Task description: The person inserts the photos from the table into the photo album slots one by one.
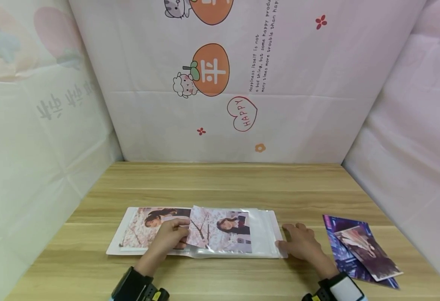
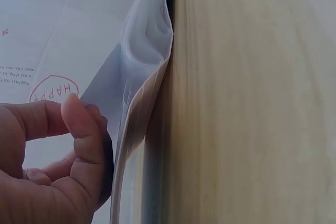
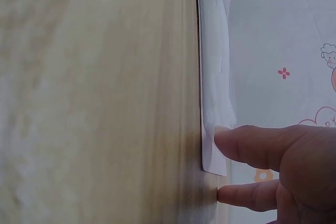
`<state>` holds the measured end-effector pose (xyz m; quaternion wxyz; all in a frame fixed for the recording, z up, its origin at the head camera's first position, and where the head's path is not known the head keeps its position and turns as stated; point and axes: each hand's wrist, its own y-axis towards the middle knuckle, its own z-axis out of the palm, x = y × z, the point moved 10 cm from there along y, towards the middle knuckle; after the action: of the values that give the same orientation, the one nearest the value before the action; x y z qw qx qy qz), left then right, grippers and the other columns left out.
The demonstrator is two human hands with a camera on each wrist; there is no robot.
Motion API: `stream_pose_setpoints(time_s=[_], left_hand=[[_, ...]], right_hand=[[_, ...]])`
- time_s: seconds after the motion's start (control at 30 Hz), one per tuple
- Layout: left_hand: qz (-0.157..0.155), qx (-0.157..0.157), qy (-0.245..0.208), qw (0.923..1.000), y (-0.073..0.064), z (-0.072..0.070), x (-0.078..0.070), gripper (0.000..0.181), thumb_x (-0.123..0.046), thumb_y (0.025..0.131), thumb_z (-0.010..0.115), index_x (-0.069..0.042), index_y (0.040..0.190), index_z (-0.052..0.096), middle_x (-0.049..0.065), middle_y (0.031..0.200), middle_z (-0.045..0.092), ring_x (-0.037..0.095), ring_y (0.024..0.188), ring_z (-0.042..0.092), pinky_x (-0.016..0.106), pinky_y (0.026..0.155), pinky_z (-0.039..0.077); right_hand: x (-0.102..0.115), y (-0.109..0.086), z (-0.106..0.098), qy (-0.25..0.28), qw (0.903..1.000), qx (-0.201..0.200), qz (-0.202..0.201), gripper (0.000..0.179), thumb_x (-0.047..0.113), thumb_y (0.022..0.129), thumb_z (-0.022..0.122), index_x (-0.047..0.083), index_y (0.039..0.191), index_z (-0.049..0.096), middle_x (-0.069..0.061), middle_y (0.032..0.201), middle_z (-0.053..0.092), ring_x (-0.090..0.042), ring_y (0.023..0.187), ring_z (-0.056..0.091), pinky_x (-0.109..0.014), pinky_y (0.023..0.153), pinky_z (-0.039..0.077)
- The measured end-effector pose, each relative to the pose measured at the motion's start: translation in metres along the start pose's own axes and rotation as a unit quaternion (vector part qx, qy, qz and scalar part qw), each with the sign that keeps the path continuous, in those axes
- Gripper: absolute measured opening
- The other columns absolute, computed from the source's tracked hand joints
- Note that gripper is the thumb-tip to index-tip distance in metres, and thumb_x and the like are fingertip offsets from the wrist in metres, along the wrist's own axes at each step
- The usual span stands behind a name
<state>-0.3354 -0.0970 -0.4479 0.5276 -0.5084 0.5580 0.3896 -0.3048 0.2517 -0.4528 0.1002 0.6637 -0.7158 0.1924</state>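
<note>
An open photo album [image 1: 263,234] with clear sleeves lies on the wooden table. My left hand [image 1: 169,236] pinches the left edge of a photo [image 1: 212,228] with a person among pink blossoms. Most of this photo lies within the right page's clear sleeve, its left end sticking out at the fold. In the left wrist view the sleeve [image 2: 144,45] bulges up beyond my fingers. A similar blossom photo [image 1: 138,230] fills the left page, partly covered by my hand. At the album's right edge, my right hand [image 1: 304,242] rests its thumb on the page corner, other fingers outstretched.
Right of the album, a dark photo [image 1: 370,255] with a pale border overlaps a blue and purple print [image 1: 342,253]. White printed cloth walls [image 1: 295,125] enclose the table [image 1: 227,184] at the back and both sides.
</note>
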Motion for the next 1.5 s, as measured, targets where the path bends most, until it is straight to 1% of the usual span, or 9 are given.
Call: stream_pose_setpoints(time_s=[0.47,0.97,1.03,1.1,1.17,1.2,1.3,1.43,1.5], left_hand=[[0.024,0.069,0.036,0.9967,0.003,0.025,-0.008,0.039,0.0,0.081,0.053,0.014,0.118,0.053,0.009,0.071,0.056,0.014,0.058,0.055,0.028,0.054,0.052],[0.031,0.07,0.036,0.9964,0.003,0.034,-0.009,0.036,0.001,0.082,0.055,0.018,0.114,0.053,0.012,0.074,0.059,0.017,0.058,0.058,0.034,0.054,0.054],[0.041,0.067,0.057,0.9953,0.0,0.034,-0.013,0.036,0.001,0.081,0.056,0.018,0.113,0.054,0.011,0.073,0.06,0.018,0.057,0.059,0.034,0.054,0.053],[0.072,0.053,0.113,0.9895,-0.004,0.033,-0.022,0.035,0.001,0.08,0.058,0.016,0.111,0.056,0.009,0.072,0.06,0.018,0.057,0.059,0.033,0.053,0.053],[0.121,0.029,0.196,0.9726,-0.009,0.033,-0.035,0.034,-0.001,0.077,0.061,0.012,0.109,0.059,0.008,0.074,0.06,0.017,0.059,0.058,0.031,0.054,0.051],[0.148,0.015,0.242,0.9588,-0.013,0.034,-0.042,0.034,-0.002,0.076,0.063,0.01,0.108,0.06,0.008,0.076,0.06,0.017,0.061,0.058,0.03,0.055,0.049],[0.236,-0.011,0.36,0.9026,-0.024,0.042,-0.061,0.034,-0.006,0.075,0.066,0.003,0.107,0.063,0.008,0.087,0.06,0.017,0.072,0.057,0.031,0.061,0.048],[0.323,0.043,0.44,0.837,-0.037,0.067,-0.067,0.036,-0.01,0.078,0.068,-0.001,0.112,0.062,0.011,0.105,0.06,0.023,0.094,0.057,0.036,0.078,0.049],[0.344,0.086,0.465,0.8112,-0.04,0.08,-0.062,0.039,-0.014,0.078,0.07,-0.003,0.115,0.061,0.012,0.114,0.058,0.026,0.105,0.054,0.039,0.087,0.046]], right_hand=[[0.002,-0.001,0.0,-0.001,1.0,-0.001,0.002,0.062,0.034,0.08,0.068,-0.001,0.128,0.051,-0.038,0.127,0.036,-0.057,0.11,0.034,-0.069,0.075,0.037],[0.002,-0.003,-0.001,0.002,1.0,-0.007,-0.003,0.059,0.032,0.081,0.067,-0.002,0.127,0.051,-0.038,0.127,0.035,-0.058,0.11,0.033,-0.069,0.075,0.037],[0.002,-0.003,-0.001,0.001,1.0,-0.008,-0.003,0.059,0.031,0.081,0.067,-0.002,0.127,0.051,-0.038,0.127,0.035,-0.058,0.11,0.033,-0.069,0.075,0.037],[0.002,-0.003,-0.001,0.0,1.0,-0.008,-0.003,0.059,0.032,0.081,0.067,-0.001,0.127,0.052,-0.038,0.127,0.036,-0.057,0.11,0.034,-0.069,0.075,0.037],[0.002,-0.003,-0.001,0.001,1.0,-0.007,-0.003,0.059,0.032,0.081,0.067,-0.001,0.127,0.052,-0.037,0.126,0.036,-0.057,0.11,0.034,-0.069,0.075,0.037],[0.003,-0.003,-0.001,0.001,1.0,-0.007,-0.003,0.059,0.032,0.081,0.067,-0.001,0.127,0.052,-0.037,0.126,0.036,-0.056,0.11,0.034,-0.069,0.075,0.037],[0.002,-0.002,0.0,0.001,1.0,-0.005,-0.004,0.059,0.033,0.081,0.067,-0.001,0.127,0.051,-0.038,0.127,0.036,-0.057,0.11,0.034,-0.069,0.075,0.037],[0.002,-0.002,0.0,0.002,1.0,-0.005,-0.005,0.061,0.035,0.081,0.067,-0.001,0.127,0.051,-0.038,0.128,0.035,-0.057,0.11,0.033,-0.069,0.075,0.036],[0.001,-0.001,0.001,0.004,1.0,-0.005,-0.003,0.061,0.035,0.081,0.067,-0.001,0.128,0.051,-0.038,0.128,0.035,-0.057,0.111,0.033,-0.07,0.076,0.036]])
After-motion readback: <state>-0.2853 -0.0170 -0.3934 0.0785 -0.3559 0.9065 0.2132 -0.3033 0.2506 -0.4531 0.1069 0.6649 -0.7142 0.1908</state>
